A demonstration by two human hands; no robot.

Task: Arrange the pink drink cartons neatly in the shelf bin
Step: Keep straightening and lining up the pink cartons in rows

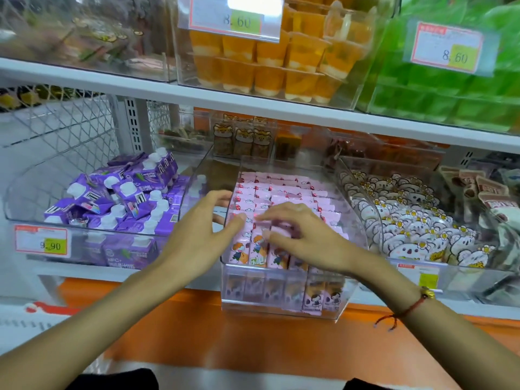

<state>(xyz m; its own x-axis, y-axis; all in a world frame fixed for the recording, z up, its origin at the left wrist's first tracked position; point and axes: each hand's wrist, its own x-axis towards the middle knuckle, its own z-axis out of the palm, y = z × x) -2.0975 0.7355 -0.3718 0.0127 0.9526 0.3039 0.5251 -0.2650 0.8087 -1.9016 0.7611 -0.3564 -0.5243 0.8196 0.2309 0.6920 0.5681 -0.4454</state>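
Snack shelf's (253, 104) looking packed, both hands hovering unclenched, left hand (202, 229) and right hand (298, 235) brushing pink cartons (281, 190), probably risking toppling that front row out of the bin (284, 311).

Clear glossy plastic bin (284, 311), glossy-wrapped pink cartons (284, 192)

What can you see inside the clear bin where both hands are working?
The clear bin holds pink drink cartons in packed rows, printed with cartoon figures. The left hand and right hand cover some front cartons; the bin's floor is hidden.
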